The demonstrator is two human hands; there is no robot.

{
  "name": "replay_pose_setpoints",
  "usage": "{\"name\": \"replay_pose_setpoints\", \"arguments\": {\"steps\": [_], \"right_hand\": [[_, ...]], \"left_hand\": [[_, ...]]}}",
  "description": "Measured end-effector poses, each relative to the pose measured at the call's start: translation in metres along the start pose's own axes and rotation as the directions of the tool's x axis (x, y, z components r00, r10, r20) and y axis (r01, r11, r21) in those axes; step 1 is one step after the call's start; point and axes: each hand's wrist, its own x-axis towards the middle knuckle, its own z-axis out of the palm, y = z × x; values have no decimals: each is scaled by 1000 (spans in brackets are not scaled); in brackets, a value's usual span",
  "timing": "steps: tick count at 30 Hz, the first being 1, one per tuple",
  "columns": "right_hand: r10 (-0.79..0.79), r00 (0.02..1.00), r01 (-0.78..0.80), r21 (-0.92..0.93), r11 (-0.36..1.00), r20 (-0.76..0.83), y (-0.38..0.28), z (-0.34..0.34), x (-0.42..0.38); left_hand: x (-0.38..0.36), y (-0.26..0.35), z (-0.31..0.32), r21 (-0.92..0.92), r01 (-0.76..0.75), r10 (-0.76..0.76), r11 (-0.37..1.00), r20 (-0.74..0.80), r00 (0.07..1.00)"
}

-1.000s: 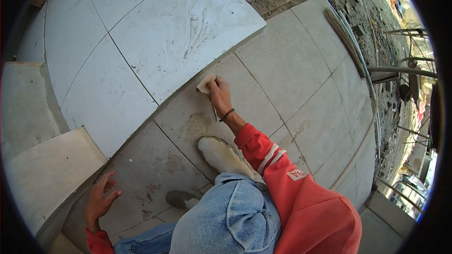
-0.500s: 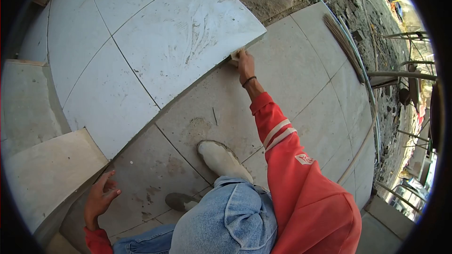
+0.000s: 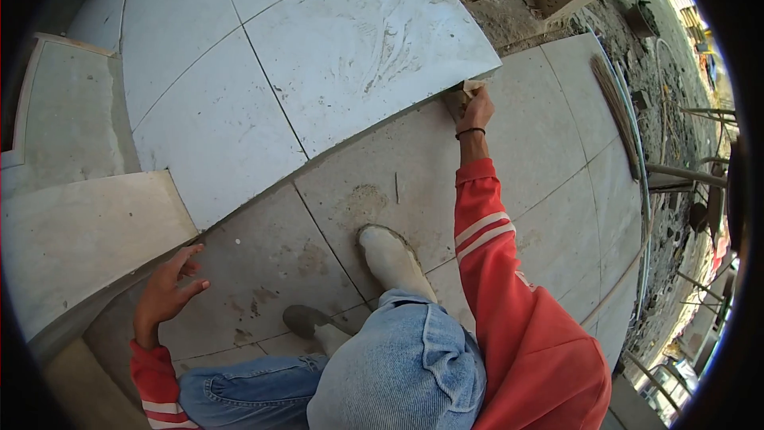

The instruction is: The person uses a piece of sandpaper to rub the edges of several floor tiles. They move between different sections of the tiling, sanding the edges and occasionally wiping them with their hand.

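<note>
At far left, a smooth pale-beige slab forms a low step. Just beside its right-hand corner is the person's bare left hand, holding nothing, fingers spread and slightly curled; whether it touches the slab cannot be told. Beyond, a raised platform of large, smudged white tiles stretches across the upper left. In the middle, dusty grey floor tiles run below the platform's edge. On them stand two mud-stained, pale boots, under faded blue denim jeans. A thin, dark, straight sliver lies on the floor near the forward boot. Right of it, well apart from the left hand, the right hand reaches out of a red sleeve with white stripes. Its fingers are closed on a small beige piece, material unclear, at the platform's edge near its right-hand corner. Farther right, a bundle of thin brown rods lies along the tiled floor's border, beside rough, grey, littered ground.
</note>
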Motion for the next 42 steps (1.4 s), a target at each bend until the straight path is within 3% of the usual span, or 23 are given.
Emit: {"name": "replay_pose_setpoints", "arguments": {"steps": [2,3,5,6,8,10,11,13,15,18,20,22,24,25,27,28,30,32,35,36,37,40,42], "right_hand": [[14,993,-20,45,999,121,25,29,-52],[12,998,-10,-42,999,56,34,49,-103],[-86,961,145,-212,966,264,104,57,-173],[86,859,41,-235,971,505,116,52,-215],[74,696,238,-327,915,714,122,35,-262],[123,768,82,-286,955,629,108,27,-252],[199,830,-135,-158,978,521,83,26,-239],[96,961,-99,-2,995,259,62,26,-179],[58,987,-73,97,993,148,44,21,-126],[28,983,-29,4,1000,182,50,45,-142],[141,902,-83,-157,984,408,75,57,-213],[344,629,-140,-334,932,697,104,40,-277],[442,437,-134,-429,893,784,107,25,-329],[443,424,-115,-439,891,790,100,26,-339],[526,301,-100,-522,847,796,84,35,-354],[521,299,-81,-523,849,799,77,40,-355],[404,249,179,-452,874,880,52,48,-358],[360,236,243,-414,877,902,27,54,-373],[322,124,420,-343,840,939,7,59,-402],[321,118,435,-339,834,940,8,59,-409],[356,73,478,-346,807,932,10,59,-416],[442,-5,550,-367,751,897,16,58,-443],[562,-41,685,-386,618,826,17,57,-462]], "left_hand": [[6,3,-2,6,7,-7,1000,-11,1000],[10,2,-1,15,-30,30,999,-6,1000],[15,8,-3,28,-85,85,996,5,996],[15,11,-3,23,-77,77,997,-2,997],[10,11,-3,35,-130,131,991,-26,991],[1,8,-5,11,-139,139,990,-57,989],[-4,5,-5,-8,-163,162,987,-85,983],[-12,-6,-5,-37,-119,116,992,-89,989],[-14,-19,-8,-27,-110,108,994,-73,991],[-8,-26,-11,56,-76,78,996,-43,996],[-5,-10,-15,120,-89,96,989,-54,994],[-3,-4,-16,109,-163,175,981,-113,978],[-1,-3,-18,105,-237,252,966,-176,951],[0,-3,-20,88,-269,282,959,-238,929],[4,-14,-21,52,-332,330,942,-332,884],[4,-22,-17,45,-339,333,940,-348,876],[5,-37,-10,60,-336,338,940,-293,894],[-1,-48,6,26,-385,376,922,-292,880],[-5,-64,48,-53,-450,410,892,-328,851],[-2,-67,69,-133,-539,452,832,-401,797],[2,-70,89,-202,-621,479,757,-476,738],[25,-75,147,-230,-652,490,723,-495,718],[33,-76,179,-413,-574,429,707,-395,812]]}}
